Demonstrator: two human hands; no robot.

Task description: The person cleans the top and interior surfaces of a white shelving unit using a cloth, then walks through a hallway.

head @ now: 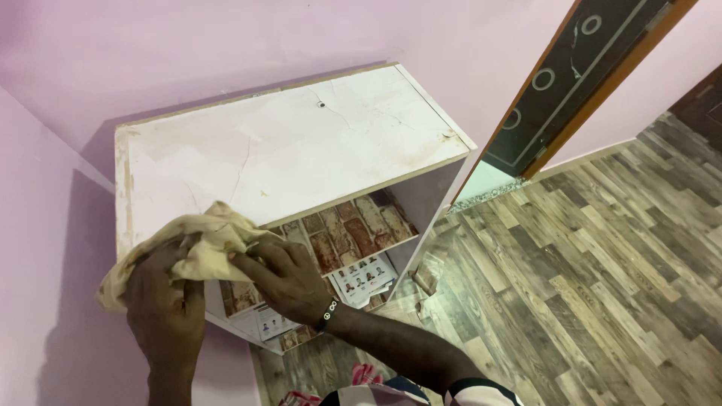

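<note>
A crumpled tan cloth [203, 233] rests on the front left corner of a white shelf unit's top [301, 143]. My left hand [162, 301] grips the cloth's lower left part, fingers curled into it. My right hand [282, 278], with a dark band on the wrist, holds the cloth's right edge just over the unit's front lip. The top is cracked and stained, with brown marks along its edges.
The shelf unit stands in a corner of pink walls [45, 263]. Its inner shelf [353, 233] is lined with brick-pattern paper, and printed sheets [365, 278] lie below. Wood-pattern floor [587, 286] spreads right. A dark door with an orange frame [571, 83] stands at the back right.
</note>
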